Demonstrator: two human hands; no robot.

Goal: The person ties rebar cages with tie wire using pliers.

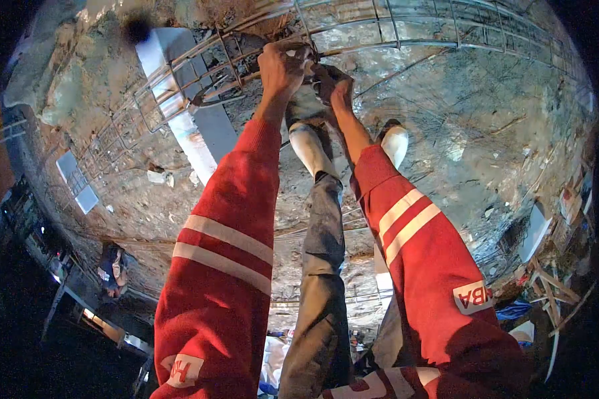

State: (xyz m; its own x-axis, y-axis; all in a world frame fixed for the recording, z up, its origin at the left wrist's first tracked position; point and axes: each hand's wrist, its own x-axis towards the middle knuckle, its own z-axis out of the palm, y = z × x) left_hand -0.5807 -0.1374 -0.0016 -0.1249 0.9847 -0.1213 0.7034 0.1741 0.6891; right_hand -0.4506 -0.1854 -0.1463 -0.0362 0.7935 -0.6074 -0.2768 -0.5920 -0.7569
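Observation:
A long cage of steel bars [412, 44] with square ties crosses the top of the view above rocky ground. My left hand [285, 66] is at the cage's lower bar, its fingers curled in around a tie. Close beside it on the right, my right hand [333, 83] has its fingers bent toward the same spot. What either hand holds between its fingertips is too small and dark to make out. Both arms are stretched forward in red sleeves with pale stripes.
A pale block [186, 133] lies slantwise under the cage at left, with a smaller pale piece [77, 181] farther left. My feet stand just below the hands. Wooden sticks [552, 292] lie at the right edge. Another person [113, 269] is at lower left.

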